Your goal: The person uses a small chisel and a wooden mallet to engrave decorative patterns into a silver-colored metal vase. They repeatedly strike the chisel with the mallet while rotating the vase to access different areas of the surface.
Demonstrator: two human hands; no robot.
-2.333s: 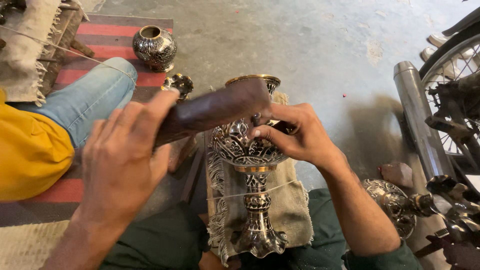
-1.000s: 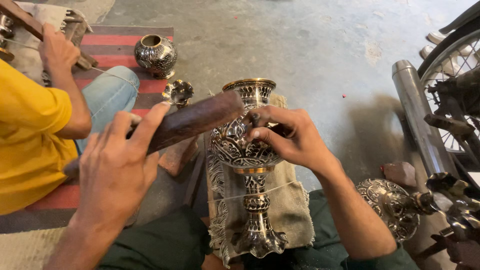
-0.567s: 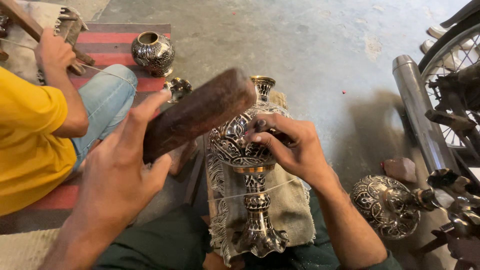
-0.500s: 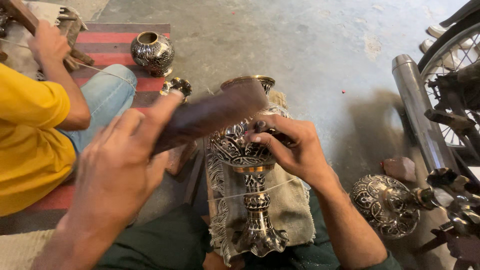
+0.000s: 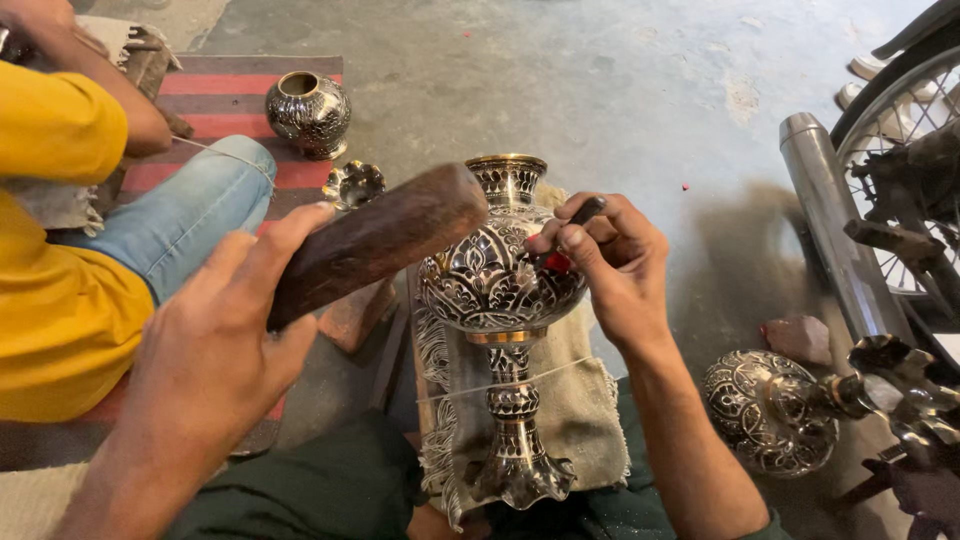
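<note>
An engraved silver and black metal vase (image 5: 497, 290) lies on a grey cloth (image 5: 580, 420) across my lap, tied down by a thin string. My left hand (image 5: 215, 345) grips a brown wooden mallet (image 5: 375, 240), whose head hovers just left of the vase's neck. My right hand (image 5: 615, 260) pinches a small dark chisel (image 5: 570, 228) with its tip on the vase's round belly.
A person in a yellow shirt and jeans (image 5: 70, 250) sits at my left on a red striped mat (image 5: 225, 100). A small round engraved pot (image 5: 308, 113) stands on the mat, a small fluted metal dish (image 5: 353, 184) nearby. Another engraved vase (image 5: 790, 410) lies at right beside a motorcycle wheel and exhaust (image 5: 835, 220).
The mallet has swung up and down over the chisel several times. The person on the left shifted their arm. The vase and my right hand stay in place.
</note>
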